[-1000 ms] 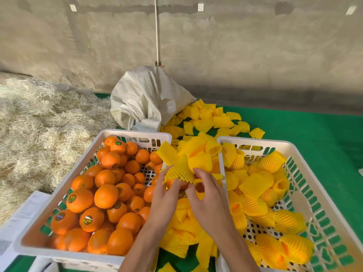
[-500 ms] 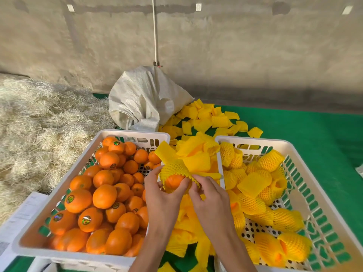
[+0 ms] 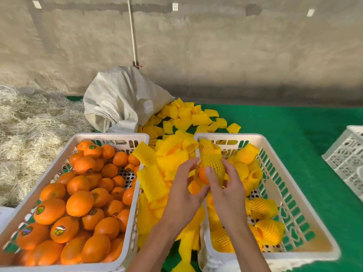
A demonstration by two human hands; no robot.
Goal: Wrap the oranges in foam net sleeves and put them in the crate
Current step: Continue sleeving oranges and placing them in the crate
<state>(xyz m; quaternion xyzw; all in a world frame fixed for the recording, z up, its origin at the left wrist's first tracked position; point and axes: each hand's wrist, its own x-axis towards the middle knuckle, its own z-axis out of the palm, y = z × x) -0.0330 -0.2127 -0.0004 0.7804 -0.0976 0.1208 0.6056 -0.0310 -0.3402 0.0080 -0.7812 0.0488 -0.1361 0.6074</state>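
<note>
2 white crates: left crate [image 3: 64, 152] at 8 o'clock, heaped with bare oranges [image 3: 79, 203], too many to count; right crate [image 3: 294, 205] at 4 o'clock, carrying about 8 visible sleeved oranges [image 3: 262, 208], perforated floor showing between them. 1 orange [image 3: 203, 174] is sitting half inside 1 foam net sleeve [image 3: 213, 163] over the right crate's near-left rim. Left hand [image 3: 183, 195] and right hand [image 3: 225, 193] are both pinching the sleeve. Loose sleeves [image 3: 153, 181] are filling the gap between the crates. 1 sack [image 3: 119, 99] at 11 o'clock; green cloth [image 3: 294, 130] lying open at 2 o'clock.
</note>
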